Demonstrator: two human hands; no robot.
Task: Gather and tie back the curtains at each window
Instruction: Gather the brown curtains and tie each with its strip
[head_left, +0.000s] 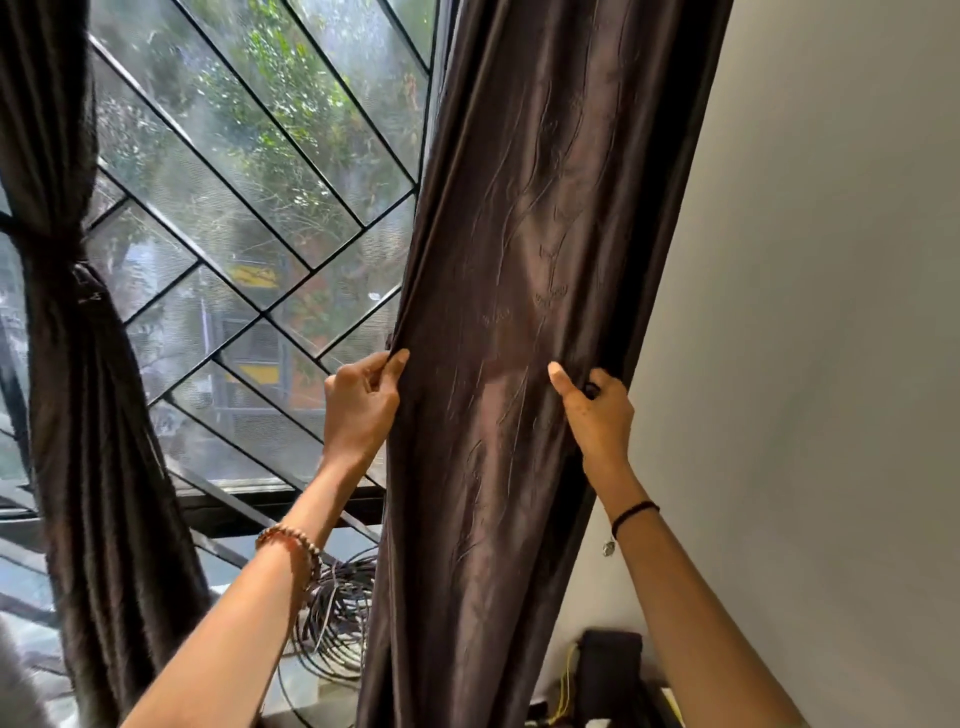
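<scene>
A dark brown curtain (519, 249) hangs loose at the right side of the window, next to the wall. My left hand (361, 402) pinches its left edge between thumb and fingers. My right hand (597, 410) grips its right edge, thumb on the front and fingers curled behind the cloth. At the far left, a second brown curtain (88, 426) is gathered and cinched by a dark tie-back (85, 283).
The window (249, 171) has a black diagonal grille over a mesh screen. A coil of grey cables (337, 618) lies on the sill below my left arm. A black box (610, 670) with yellow wires sits at the bottom right. A plain white wall (810, 312) fills the right.
</scene>
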